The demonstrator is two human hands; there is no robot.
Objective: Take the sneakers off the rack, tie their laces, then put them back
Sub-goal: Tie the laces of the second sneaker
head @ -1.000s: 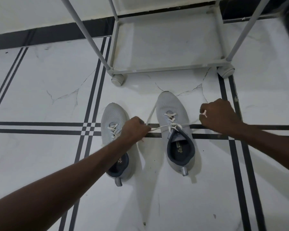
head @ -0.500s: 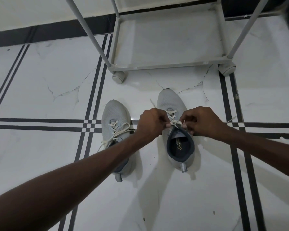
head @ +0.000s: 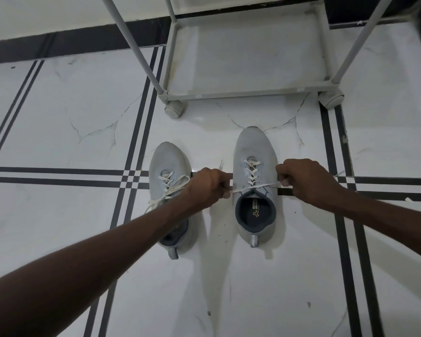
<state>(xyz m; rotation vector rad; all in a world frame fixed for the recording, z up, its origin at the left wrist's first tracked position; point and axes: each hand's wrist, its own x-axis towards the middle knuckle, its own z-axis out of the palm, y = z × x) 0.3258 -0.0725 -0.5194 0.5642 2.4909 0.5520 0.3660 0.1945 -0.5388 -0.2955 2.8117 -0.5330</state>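
Two light grey sneakers stand side by side on the tiled floor, toes pointing away from me. On the right sneaker (head: 254,152), a white lace (head: 255,188) is stretched taut across the tongue. My left hand (head: 208,186) grips its left end beside the shoe, and my right hand (head: 306,180) grips its right end on the other side. The left sneaker (head: 167,161) has loose white laces draped over its side; my left forearm covers its heel half. The grey rack (head: 248,92) stands just beyond the shoes.
The rack's bottom shelf holds nothing, and it rests on small castor wheels (head: 174,110) with slanted legs (head: 131,42) rising toward me. White marble floor with black stripe lines surrounds the shoes. A dark skirting runs along the wall behind.
My hands were together over the right sneaker's tongue half a second ago. They have now moved apart to either side, pulling the lace tight across the shoe.
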